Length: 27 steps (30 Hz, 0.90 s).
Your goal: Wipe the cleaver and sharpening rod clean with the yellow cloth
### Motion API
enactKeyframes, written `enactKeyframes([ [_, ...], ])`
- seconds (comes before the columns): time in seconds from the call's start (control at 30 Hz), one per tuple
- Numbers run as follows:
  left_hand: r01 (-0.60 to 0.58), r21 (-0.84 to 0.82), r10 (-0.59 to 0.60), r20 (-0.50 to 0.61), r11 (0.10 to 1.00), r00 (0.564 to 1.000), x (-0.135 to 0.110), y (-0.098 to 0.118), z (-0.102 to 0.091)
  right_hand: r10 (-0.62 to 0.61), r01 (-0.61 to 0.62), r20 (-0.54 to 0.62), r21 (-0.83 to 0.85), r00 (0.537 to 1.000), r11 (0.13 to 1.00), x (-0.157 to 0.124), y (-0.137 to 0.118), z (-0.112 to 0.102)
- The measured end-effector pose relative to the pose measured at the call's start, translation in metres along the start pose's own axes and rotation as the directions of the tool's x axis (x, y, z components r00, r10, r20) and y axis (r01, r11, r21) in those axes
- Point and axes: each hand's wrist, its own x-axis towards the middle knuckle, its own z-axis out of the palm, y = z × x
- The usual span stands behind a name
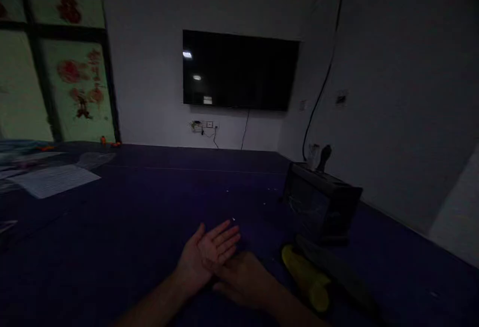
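Now: left hand (204, 254) palm-up, unfurled; right hand (243, 278) touching it, closure unclear; yellow object (304, 271) right of both.

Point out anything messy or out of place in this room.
Mild untidiness only: papers lie scattered on the left of the purple surface, white specks dot it beyond the left hand, and wires hang loose under the TV. Nothing looks clearly spilled or damaged, though the dim picture hides detail.
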Motion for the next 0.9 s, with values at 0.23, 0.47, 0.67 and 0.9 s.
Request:
enactKeyframes([
  [0.23, -0.043, 0.057, 0.046, -0.057, 0.997, 0.997, -0.003, 0.0, -0.003, 0.043, -0.043, 0.022, 0.012, 0.999, 0.999, -0.004, 0.012, -0.002],
  [0.47, -0.043, 0.352, 0.109, -0.168, 0.935, 0.98, 0.001, -0.002, -0.004, 0.094, -0.096, 0.041, 0.068, 0.995, 0.993, -0.003, 0.014, 0.0],
  [0.67, -0.14, 0.98, 0.239, 0.172, -0.143, 0.956, -0.016, -0.016, 0.007, 0.113, -0.126, 0.131, 0.1, 0.985, 0.987, -0.005, 0.023, 0.017],
  [0.9, -0.319, 0.559, 0.044, 0.541, -0.766, 0.84, -0.021, -0.014, 0.024, 0.151, -0.18, 0.167, 0.173, 0.974, 0.968, -0.006, 0.022, 0.023],
])
